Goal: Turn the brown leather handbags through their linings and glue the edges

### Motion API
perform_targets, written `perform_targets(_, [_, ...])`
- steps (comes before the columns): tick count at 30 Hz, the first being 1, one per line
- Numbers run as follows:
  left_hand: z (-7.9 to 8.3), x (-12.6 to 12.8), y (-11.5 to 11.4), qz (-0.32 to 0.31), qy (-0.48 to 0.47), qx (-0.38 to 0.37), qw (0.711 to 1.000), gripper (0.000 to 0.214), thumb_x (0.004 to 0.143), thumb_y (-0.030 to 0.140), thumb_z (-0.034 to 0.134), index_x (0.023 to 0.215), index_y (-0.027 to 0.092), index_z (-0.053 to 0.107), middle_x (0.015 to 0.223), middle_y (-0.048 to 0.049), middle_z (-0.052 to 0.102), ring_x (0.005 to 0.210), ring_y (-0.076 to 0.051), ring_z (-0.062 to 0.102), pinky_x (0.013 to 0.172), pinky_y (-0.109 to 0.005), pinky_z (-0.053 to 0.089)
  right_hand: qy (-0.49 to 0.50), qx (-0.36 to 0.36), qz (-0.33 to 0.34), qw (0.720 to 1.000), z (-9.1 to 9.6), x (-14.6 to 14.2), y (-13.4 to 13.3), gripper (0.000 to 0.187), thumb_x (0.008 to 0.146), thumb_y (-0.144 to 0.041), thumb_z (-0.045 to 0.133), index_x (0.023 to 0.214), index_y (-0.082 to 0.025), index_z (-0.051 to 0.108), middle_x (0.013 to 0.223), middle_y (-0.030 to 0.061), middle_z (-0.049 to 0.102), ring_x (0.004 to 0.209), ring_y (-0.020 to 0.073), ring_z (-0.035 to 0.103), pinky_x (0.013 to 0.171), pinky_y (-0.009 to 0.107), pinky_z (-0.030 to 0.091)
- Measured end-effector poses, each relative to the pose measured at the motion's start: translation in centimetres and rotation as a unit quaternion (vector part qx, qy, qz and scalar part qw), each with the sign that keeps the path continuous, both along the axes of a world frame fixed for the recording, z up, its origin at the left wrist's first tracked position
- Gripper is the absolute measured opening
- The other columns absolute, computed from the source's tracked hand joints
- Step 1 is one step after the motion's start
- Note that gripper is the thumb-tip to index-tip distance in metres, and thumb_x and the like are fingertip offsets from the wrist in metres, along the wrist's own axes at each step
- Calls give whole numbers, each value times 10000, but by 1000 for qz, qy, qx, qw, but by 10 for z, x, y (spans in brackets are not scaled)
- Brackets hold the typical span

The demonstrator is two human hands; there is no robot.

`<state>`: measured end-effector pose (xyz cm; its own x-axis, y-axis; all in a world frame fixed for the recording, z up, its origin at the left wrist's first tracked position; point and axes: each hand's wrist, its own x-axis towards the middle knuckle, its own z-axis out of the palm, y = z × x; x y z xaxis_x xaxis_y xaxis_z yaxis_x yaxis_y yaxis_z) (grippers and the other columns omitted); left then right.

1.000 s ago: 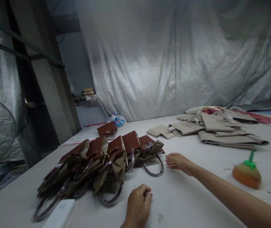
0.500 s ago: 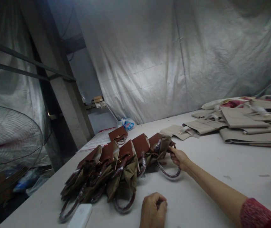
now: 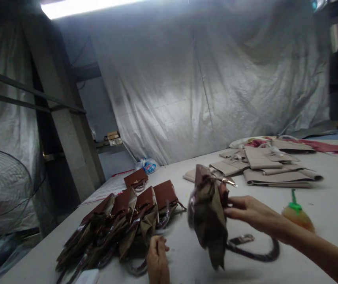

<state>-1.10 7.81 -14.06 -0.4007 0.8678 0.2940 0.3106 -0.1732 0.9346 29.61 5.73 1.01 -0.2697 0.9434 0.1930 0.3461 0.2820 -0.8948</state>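
Observation:
My right hand (image 3: 246, 213) grips a brown and olive handbag (image 3: 209, 217) by its side and holds it above the white table. The bag's dark, plastic-wrapped handle (image 3: 263, 252) dangles at the right, below my wrist. My left hand (image 3: 158, 258) is by the table's front, fingers curled together and nothing visible in them. Just left of it lies a row of similar handbags (image 3: 127, 225), overlapping, with brown flaps, olive fabric and wrapped handles. Another brown bag (image 3: 136, 178) rests behind the row.
Beige flat bag pieces (image 3: 263, 161) are piled at the back right. An orange object with a green top (image 3: 297, 217) stands beyond my right forearm. A white box-like object (image 3: 87, 277) lies at the front edge. A caged fan (image 3: 1, 189) is at the left.
My right hand has lifted the rightmost handbag out of the row and brought it nearer. My left hand stays low, its fingers turned. The view has swung to the right.

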Motion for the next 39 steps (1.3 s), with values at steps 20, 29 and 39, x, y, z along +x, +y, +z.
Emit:
perform_targets(20, [134, 83, -74, -224, 84, -20, 971, 549, 829, 266, 604, 1331, 157, 411, 1218, -134, 596, 991, -195, 610, 891, -305, 475, -171, 168, -43, 970, -41, 31, -71, 422, 846, -346, 612, 1251, -231, 616, 882, 47, 717, 709, 198, 634, 639, 272, 482])
perform_targets(29, [140, 82, -73, -239, 136, -20, 961, 452, 804, 171, 543, 1255, 182, 584, 1172, -84, 682, 1075, -222, 624, 955, -322, 464, -174, 512, -220, 812, -104, -6, -120, 503, 821, -125, 541, 1309, -243, 528, 1217, 90, 623, 1149, 245, 584, 947, 339, 507])
perform_targets(39, [138, 83, -77, -291, 176, -9, 941, 448, 875, 232, 537, 1320, 231, 585, 1315, -56, 623, 1258, -252, 540, 1089, -407, 392, -258, 174, -181, 933, -90, -59, -30, 422, 757, -99, 546, 1164, -150, 643, 1159, 181, 648, 1065, 346, 602, 897, 453, 508])
